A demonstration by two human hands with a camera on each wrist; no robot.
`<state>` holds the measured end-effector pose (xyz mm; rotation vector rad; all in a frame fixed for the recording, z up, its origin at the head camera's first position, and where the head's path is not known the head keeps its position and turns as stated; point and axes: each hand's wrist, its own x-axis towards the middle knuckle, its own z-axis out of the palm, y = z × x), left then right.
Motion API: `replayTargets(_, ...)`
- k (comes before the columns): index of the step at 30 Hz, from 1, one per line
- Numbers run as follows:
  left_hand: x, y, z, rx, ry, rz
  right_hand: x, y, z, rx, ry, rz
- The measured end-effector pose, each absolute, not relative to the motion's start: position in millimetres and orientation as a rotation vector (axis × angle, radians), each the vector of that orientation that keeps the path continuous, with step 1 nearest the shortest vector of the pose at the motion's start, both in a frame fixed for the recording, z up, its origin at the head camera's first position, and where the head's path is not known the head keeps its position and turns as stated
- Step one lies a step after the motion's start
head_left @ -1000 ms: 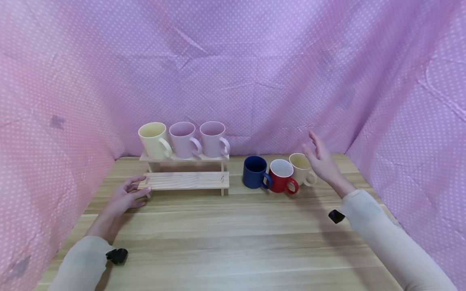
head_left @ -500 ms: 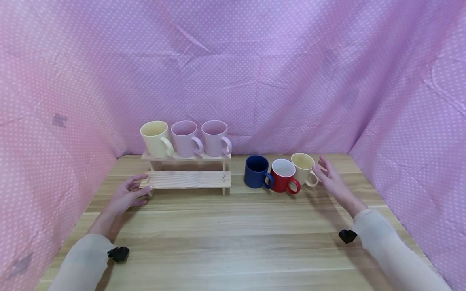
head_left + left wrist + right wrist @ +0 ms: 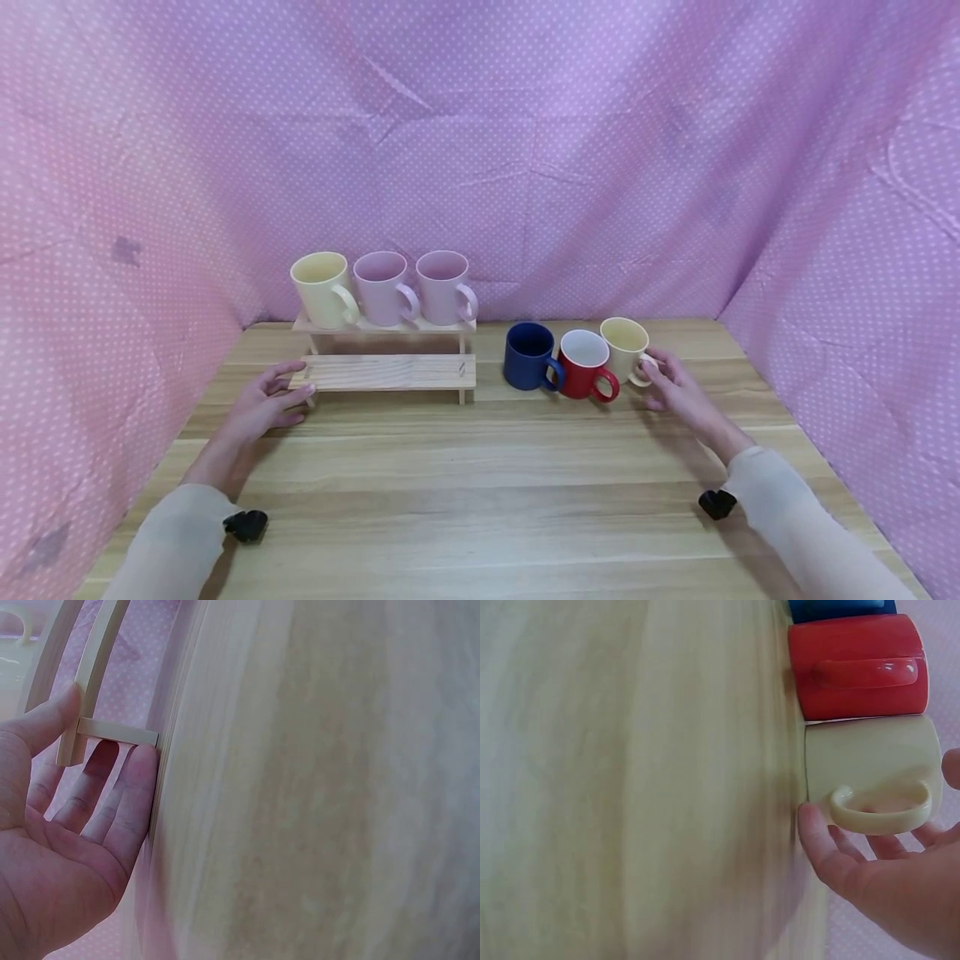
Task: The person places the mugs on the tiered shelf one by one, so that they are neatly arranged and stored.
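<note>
At the far right of the group on the table, a pale yellow mug (image 3: 619, 364) stands upright. My right hand (image 3: 678, 396) is beside its handle. In the right wrist view the fingers (image 3: 829, 851) reach around behind the handle, one fingertip low by the mug's base, and the thumb (image 3: 951, 769) is apart from the mug near the rim. My left hand (image 3: 258, 406) holds the left end of a two-tier wooden rack (image 3: 390, 372). Its thumb (image 3: 56, 720) presses the lower shelf's front edge, with the fingers behind the leg (image 3: 116, 731).
A red mug (image 3: 576, 379) with white inside stands close against the yellow one, and a dark blue mug (image 3: 522, 367) to its left. The rack's upper tier bears another pale yellow mug (image 3: 321, 302) and two lilac mugs (image 3: 382, 300). Pink dotted cloth (image 3: 480, 167) surrounds the table.
My right hand has come down from above the right-hand yellow mug, round its right side, to its handle. The left hand keeps its place on the rack; the mugs have not moved.
</note>
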<state>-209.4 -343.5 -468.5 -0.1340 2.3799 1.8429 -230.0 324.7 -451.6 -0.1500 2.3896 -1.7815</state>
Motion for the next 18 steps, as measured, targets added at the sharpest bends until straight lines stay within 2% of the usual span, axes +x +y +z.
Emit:
replayTargets(6,-208.0,-342.5,-468.2,-0.144,2.384,1.839,-230.2,325.7,-459.3,-0.091,2.331,-1.828)
replayTargets(18,-204.3,-339.4,-464.4,-0.155,2.404,1.825,-229.4,325.4,-464.2,-0.184,2.255,-1.806)
